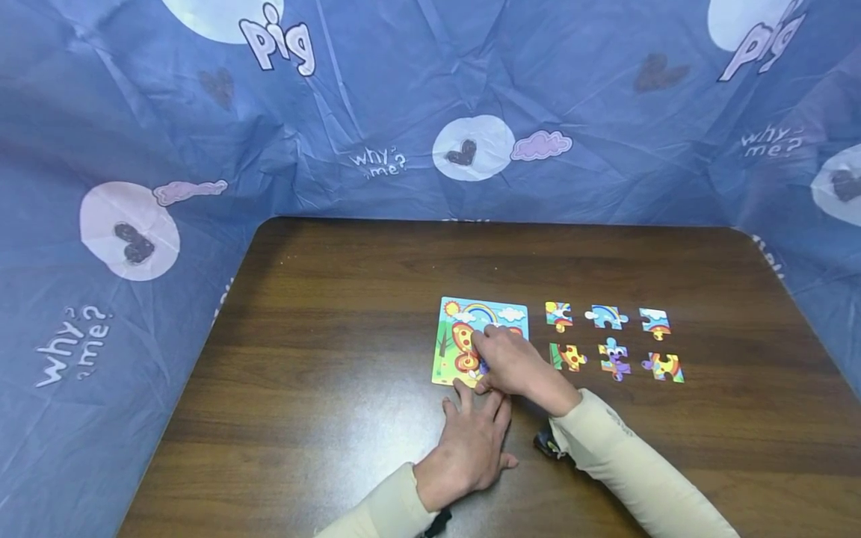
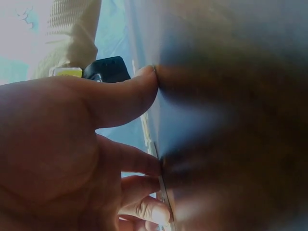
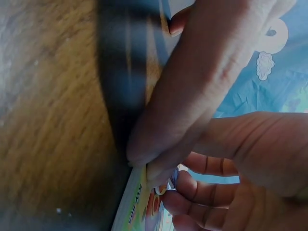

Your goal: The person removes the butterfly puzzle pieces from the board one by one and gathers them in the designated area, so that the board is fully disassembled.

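A square picture puzzle [image 1: 445, 351] with a sun, rainbow and cloud lies on the table. My right hand [image 1: 514, 362] is over its lower right part, fingers bent down onto the picture and thumb at the near edge. In the right wrist view the right hand's curled fingers [image 3: 197, 199] face its thumb across the picture; I cannot tell whether a piece is between them. My left hand [image 1: 471, 444] rests with fingers spread, fingertips at the puzzle's near edge. Thumb and fingers of the left hand [image 2: 53, 144] touch down there in the left wrist view.
To the right, several jigsaw pieces lie apart in two rows, including a rainbow piece [image 1: 606, 317], a cloud piece [image 1: 655, 321] and a purple piece [image 1: 615, 360]. A brown wooden table [image 1: 303, 336] carries everything. Blue printed cloth [image 1: 377, 90] hangs behind and at both sides.
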Demonstrator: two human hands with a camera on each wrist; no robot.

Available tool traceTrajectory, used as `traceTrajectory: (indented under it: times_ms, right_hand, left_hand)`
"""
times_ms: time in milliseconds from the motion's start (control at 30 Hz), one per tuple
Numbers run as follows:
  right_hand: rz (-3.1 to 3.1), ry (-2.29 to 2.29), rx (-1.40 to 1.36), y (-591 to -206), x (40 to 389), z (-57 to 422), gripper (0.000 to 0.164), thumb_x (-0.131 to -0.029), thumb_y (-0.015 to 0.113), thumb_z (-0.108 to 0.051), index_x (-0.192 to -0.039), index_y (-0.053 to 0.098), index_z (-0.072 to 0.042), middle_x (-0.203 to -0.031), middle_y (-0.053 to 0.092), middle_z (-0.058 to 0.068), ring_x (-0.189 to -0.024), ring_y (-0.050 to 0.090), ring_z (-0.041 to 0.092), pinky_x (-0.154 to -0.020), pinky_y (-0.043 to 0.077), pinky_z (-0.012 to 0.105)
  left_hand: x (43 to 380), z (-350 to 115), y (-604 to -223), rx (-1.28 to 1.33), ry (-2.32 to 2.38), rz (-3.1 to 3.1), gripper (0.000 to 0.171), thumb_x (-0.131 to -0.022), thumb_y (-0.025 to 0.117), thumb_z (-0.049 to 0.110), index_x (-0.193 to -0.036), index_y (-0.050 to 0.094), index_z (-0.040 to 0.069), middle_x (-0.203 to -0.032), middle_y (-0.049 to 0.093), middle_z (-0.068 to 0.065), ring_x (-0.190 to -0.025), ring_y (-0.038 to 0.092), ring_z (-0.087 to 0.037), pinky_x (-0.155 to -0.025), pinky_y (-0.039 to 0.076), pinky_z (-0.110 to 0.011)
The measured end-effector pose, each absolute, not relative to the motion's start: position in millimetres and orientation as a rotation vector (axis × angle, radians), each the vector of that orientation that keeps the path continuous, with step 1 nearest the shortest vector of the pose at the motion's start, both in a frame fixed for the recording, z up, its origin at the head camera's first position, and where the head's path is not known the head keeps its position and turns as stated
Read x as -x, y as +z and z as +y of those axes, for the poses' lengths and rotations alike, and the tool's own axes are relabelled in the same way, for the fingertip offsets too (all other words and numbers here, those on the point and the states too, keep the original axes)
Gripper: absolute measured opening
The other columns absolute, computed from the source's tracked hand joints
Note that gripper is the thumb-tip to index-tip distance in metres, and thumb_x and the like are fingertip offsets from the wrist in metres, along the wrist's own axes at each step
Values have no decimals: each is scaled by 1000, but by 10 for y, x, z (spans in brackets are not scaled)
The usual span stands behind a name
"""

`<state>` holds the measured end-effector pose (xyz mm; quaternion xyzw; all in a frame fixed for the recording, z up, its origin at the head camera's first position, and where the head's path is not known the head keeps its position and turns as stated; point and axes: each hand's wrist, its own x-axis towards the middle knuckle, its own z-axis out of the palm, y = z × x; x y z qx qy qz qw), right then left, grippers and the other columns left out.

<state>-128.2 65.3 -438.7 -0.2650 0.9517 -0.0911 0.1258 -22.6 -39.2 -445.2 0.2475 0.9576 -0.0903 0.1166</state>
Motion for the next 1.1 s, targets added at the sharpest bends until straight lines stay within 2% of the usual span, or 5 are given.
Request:
traceTrajectory:
  times_ms: [300,567,700,800,1100]
  right_hand:
    - [2808,-287,755,-4384,1246,658,60,-67,93,-34,-110,59,-8,-95,58,8,-74,56,20,-64,53,39]
    - [2775,-344,756,-4355,1253,670,56,-68,92,-23,-112,60,-11,-100,56,8,-74,56,17,-63,53,34]
    - [2736,-344,781,-4310,1271,658,52,-69,91,-17,-110,60,-11,-97,59,6,-75,56,16,-64,53,33]
    - [2714,-329,798,-4285,1282,647,49,-69,91,-14,-106,60,-10,-95,61,7,-76,57,17,-65,53,34]
    - [2702,-178,860,-4210,1309,618,45,-71,87,-11,-111,66,-6,-96,64,9,-78,59,17,-68,56,37]
  left_hand:
    - [214,-412,-4434,-740,-303,2826,87,-84,57,73,-154,38,25,-158,38,7,-133,44,-48,-94,50,-54]
    - [223,-413,-4440,-749,-284,2818,87,-84,58,73,-154,39,25,-158,38,8,-134,44,-48,-93,50,-54]
    - [230,-412,-4439,-746,-287,2801,86,-85,57,73,-154,38,25,-159,37,8,-135,43,-48,-94,49,-54]
    - [231,-412,-4441,-745,-282,2802,86,-85,57,73,-154,39,24,-159,38,7,-135,43,-48,-94,49,-54]
    - [217,-414,-4450,-734,-278,2821,85,-84,58,72,-153,40,24,-159,37,8,-134,44,-47,-93,49,-54]
